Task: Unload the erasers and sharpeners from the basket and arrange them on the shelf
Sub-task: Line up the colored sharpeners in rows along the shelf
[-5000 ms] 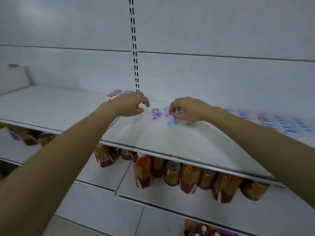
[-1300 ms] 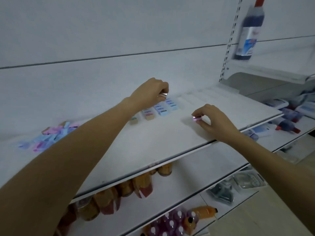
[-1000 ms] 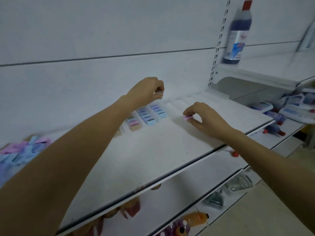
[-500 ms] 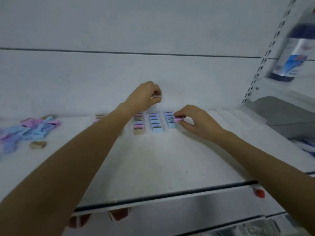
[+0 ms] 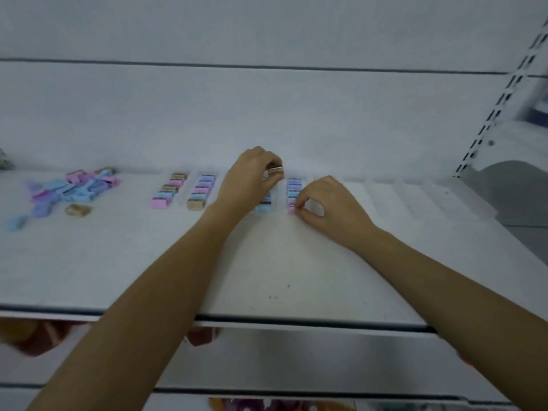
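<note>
Since the frame half a second back, the right grip [image 5: 329,203] is bringing its pink eraser [image 5: 292,209] in against the front end of the rightmost row [image 5: 294,188], where before it was hovering just beside that row. The white shelf [image 5: 296,277] is carrying everything. At its left a loose pile [image 5: 71,188] of pink and blue pieces is lying unsorted, waiting its turn, I judge. Four short rows are running front to back, each likely keeping to a lane of the clear divider tray [image 5: 415,197], whose further lanes are stretching on to the right. The left grip [image 5: 252,179] is hovering over the third row [image 5: 264,206], pinching a small brownish piece [image 5: 274,167], eraser or sharpener I cannot tell, seemingly keeping it ready to go down next. The right grip is pinching the pink eraser between thumb and fingertip, probably so that it is seating square with its row.
</note>
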The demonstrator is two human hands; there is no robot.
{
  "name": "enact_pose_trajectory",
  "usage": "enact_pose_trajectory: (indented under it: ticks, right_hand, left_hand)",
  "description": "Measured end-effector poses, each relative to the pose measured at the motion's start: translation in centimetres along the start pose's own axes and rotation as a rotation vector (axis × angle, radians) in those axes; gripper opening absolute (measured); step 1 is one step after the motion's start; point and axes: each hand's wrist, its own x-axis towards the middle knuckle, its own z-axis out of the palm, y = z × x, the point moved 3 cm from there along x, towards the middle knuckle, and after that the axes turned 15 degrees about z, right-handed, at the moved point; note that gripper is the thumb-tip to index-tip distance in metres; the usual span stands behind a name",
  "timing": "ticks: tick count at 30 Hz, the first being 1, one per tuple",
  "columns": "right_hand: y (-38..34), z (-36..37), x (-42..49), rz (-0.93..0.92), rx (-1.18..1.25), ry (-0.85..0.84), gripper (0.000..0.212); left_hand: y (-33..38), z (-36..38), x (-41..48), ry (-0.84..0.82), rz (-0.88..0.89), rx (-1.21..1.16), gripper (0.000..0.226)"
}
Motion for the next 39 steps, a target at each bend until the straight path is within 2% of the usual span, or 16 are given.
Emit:
enact_pose_trajectory:
  ticks: [6, 10, 12, 15, 20, 25, 27, 30, 34, 39]
  right_hand:
    - [0.4, 0.2, 0.2, 0.010, 0.004, -0.009, 0.018]
    - [-0.2, -0.1, 0.0, -0.043, -0.051, 0.034, 0.009]
    - [-0.3, -0.3, -0.2, -0.049, -0.063, 0.065, 0.015]
    - [-0.1, -0.7, -0.5, 0.029, 0.000, 0.123, 0.026]
    - [1.6, -4.2, 0.4, 0.175, 0.076, 0.214, 0.016]
    - [5.7, -6.3, 1.3, 0.301, -0.004, 0.069, 0.019]
    - [6.5, -6.1, 0.9, 0.291, -0.006, 0.055, 0.024]
    - [6.9, -5.7, 0.4, 0.265, -0.001, -0.039, 0.014]
    - [6.6, -5.4, 0.3, 0.185, -0.002, -0.128, 0.011]
    - [6.6, -5.1, 0.3, 0.180, 0.039, -0.163, 0.012]
  left_hand:
    - [0.0, 0.4, 0.0, -0.030, 0.014, -0.005, 0.021]
    - [0.2, 0.8, -0.1, -0.038, 0.030, -0.024, 0.022]
    - [0.2, 0.9, -0.1, -0.044, 0.039, -0.032, 0.023]
    - [0.0, 0.9, 0.2, -0.031, 0.051, -0.042, 0.024]
    - [0.1, -0.3, 0.7, 0.043, 0.016, -0.120, 0.024]
    - [0.8, -0.4, 3.2, -0.039, 0.032, -0.148, 0.013]
    - [1.4, 0.4, 4.6, -0.114, 0.015, -0.158, 0.015]
    - [2.4, 2.0, 6.2, -0.246, -0.001, -0.175, 0.015]
    - [3.3, 4.3, 7.2, -0.373, -0.014, -0.130, 0.019]
    - [3.5, 6.0, 7.4, -0.435, 0.016, -0.050, 0.017]
